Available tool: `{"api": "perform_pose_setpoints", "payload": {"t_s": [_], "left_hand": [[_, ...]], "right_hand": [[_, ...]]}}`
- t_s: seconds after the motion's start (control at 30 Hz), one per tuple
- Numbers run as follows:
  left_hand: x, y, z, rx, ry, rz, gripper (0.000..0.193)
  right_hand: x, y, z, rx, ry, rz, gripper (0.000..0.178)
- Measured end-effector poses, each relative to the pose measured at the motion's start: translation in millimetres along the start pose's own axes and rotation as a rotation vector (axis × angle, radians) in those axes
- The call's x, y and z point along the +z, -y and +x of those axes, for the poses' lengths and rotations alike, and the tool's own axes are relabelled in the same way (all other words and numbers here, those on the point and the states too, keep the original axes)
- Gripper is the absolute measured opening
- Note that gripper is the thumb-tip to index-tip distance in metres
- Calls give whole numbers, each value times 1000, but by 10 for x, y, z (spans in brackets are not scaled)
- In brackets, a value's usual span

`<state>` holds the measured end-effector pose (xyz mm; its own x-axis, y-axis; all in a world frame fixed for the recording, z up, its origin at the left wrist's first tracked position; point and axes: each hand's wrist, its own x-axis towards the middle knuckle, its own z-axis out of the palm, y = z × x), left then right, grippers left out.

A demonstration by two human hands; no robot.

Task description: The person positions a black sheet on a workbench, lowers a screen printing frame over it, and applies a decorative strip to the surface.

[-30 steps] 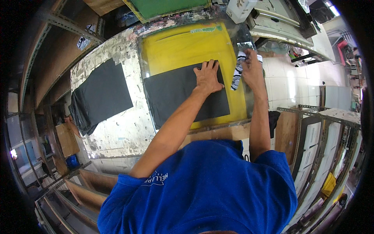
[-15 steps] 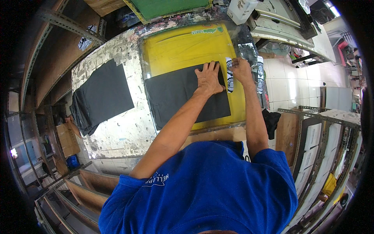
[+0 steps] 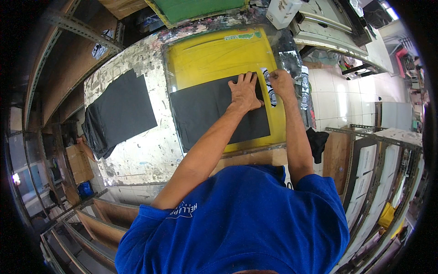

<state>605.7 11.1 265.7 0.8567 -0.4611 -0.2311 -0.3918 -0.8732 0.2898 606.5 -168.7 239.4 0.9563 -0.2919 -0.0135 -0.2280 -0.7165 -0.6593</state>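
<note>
My left hand [image 3: 246,95] lies with fingers spread, pressing on the right part of a smooth black sheet [image 3: 205,112]. The sheet rests on a yellow panel [image 3: 214,59] and covers its lower part. Just beyond the sheet's right edge, my right hand [image 3: 282,83] pinches a narrow white strip with black round patterns [image 3: 271,94]. The strip slants beside that edge, its lower end hanging toward me. A second patterned strip [image 3: 305,86] lies at the right side of the table, past my right wrist.
Another black sheet [image 3: 121,107], crumpled along its left side, lies on the paint-stained white table [image 3: 159,155]. A person's hand [image 3: 83,145] shows at its left edge. A green framed panel [image 3: 196,10] and a white container [image 3: 282,13] stand at the back. Metal racks [image 3: 388,141] flank me.
My right hand has shifted the patterned strip slightly left, and it has gone from nearly straight to slanted. My left hand has stayed in place on the black sheet.
</note>
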Motion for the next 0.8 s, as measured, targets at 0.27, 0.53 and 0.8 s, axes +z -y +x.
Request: {"api": "perform_pose_setpoints", "payload": {"t_s": [0.27,0.53,0.8], "left_hand": [[-7,24,-10,0,-2,-19,111],[-6,25,-11,10,-7,-35,112],[41,34,1,18,-27,-11,113]], "right_hand": [[26,117,-17,80,2,37,43],[75,54,-6,92,17,24,46],[77,87,-14,110,34,54,48]]}}
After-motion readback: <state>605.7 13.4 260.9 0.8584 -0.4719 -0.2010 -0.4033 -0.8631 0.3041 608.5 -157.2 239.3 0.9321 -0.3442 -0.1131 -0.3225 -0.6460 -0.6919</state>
